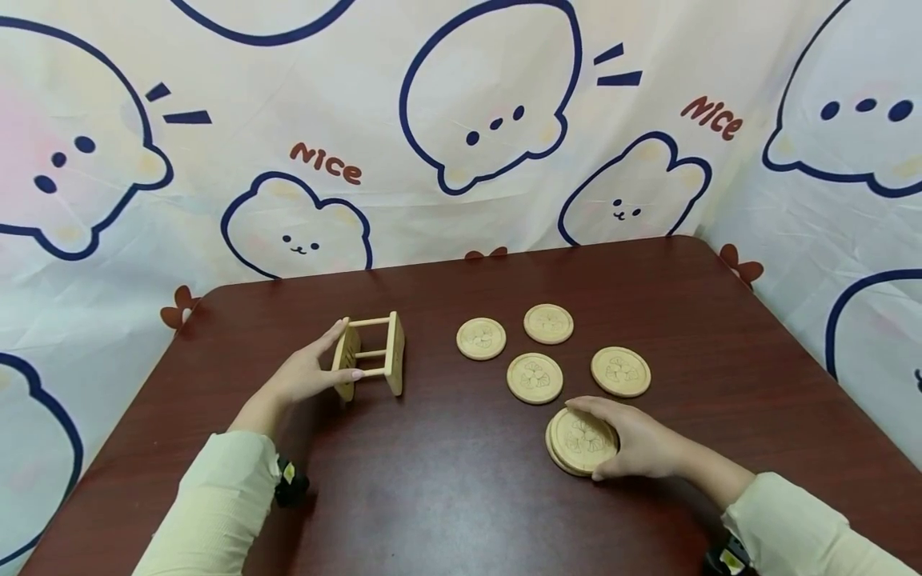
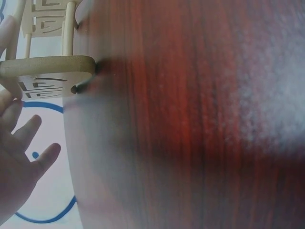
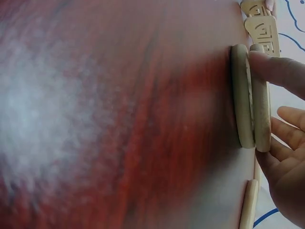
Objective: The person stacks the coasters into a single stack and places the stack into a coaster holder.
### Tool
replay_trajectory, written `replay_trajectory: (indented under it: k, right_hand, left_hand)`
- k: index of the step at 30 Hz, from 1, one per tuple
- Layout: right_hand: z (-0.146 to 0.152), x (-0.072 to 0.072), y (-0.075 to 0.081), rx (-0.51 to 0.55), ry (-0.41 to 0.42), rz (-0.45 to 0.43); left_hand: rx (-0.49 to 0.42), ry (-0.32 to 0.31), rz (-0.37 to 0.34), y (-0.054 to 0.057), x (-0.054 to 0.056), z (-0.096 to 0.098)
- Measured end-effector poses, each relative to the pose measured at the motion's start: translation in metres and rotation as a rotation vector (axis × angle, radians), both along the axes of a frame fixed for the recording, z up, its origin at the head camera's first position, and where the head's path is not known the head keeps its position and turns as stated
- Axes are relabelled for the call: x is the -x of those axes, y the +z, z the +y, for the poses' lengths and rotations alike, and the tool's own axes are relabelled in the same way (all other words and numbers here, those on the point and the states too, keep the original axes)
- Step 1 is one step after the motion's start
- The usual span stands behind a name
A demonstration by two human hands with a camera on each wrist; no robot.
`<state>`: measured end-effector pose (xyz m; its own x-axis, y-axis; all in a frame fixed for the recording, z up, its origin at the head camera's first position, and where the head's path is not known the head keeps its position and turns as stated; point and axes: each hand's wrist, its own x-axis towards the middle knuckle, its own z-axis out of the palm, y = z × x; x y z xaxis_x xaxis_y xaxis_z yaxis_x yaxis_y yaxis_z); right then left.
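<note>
Left hand [image 1: 308,371] grips rack [image 1: 394,357]; right hand [image 1: 639,439], spread, pinches upper coaster [image 1: 582,441]

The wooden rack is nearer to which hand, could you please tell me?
Left: the left hand grips the wooden rack, while the right hand is away to its right, gripping a wooden disc.

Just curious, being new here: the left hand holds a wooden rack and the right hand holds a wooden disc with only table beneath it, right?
Not quite: a lower disc lies beneath the upper disc in the right hand, as the right wrist view shows.
</note>
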<state>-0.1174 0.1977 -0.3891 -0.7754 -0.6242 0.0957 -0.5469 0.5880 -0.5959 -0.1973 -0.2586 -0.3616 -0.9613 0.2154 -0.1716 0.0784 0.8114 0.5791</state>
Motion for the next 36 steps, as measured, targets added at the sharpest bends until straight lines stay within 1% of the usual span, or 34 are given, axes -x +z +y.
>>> replay_trajectory:
  k: [8, 11, 15, 20, 24, 31, 36]
  right_hand:
    - [-0.0019, -0.0003, -0.0048, -0.022, -0.003, -0.019]
    - [-0.0023, -0.0001, -0.0055, -0.022, 0.001, -0.02]
    - [-0.002, 0.0, -0.0053, -0.022, 0.002, -0.027]
    - [-0.0006, -0.0003, -0.0037, -0.013, -0.003, -0.039]
    - [0.0008, -0.0002, -0.0027, -0.003, -0.002, -0.061]
    - [0.0023, 0.0039, -0.0022, 0.015, 0.017, -0.069]
    - [0.0017, 0.0084, 0.0, 0.019, 0.023, -0.071]
  left_hand:
    - [0.001, -0.017, 0.014, -0.0003, -0.0021, -0.0001]
    - [-0.006, -0.014, 0.005, 0.0008, -0.002, -0.0004]
    - [-0.007, -0.015, 0.005, 0.0025, 0.0003, -0.0003]
    - [0.025, -0.029, 0.038, 0.0042, 0.0043, 0.0011]
    - [0.036, -0.032, 0.05, 0.005, 0.0063, 0.0023]
    - [0.011, -0.012, 0.023, 0.0025, 0.0052, 0.0013]
    - [0.009, -0.002, 0.022, 0.0012, 0.0025, -0.0001]
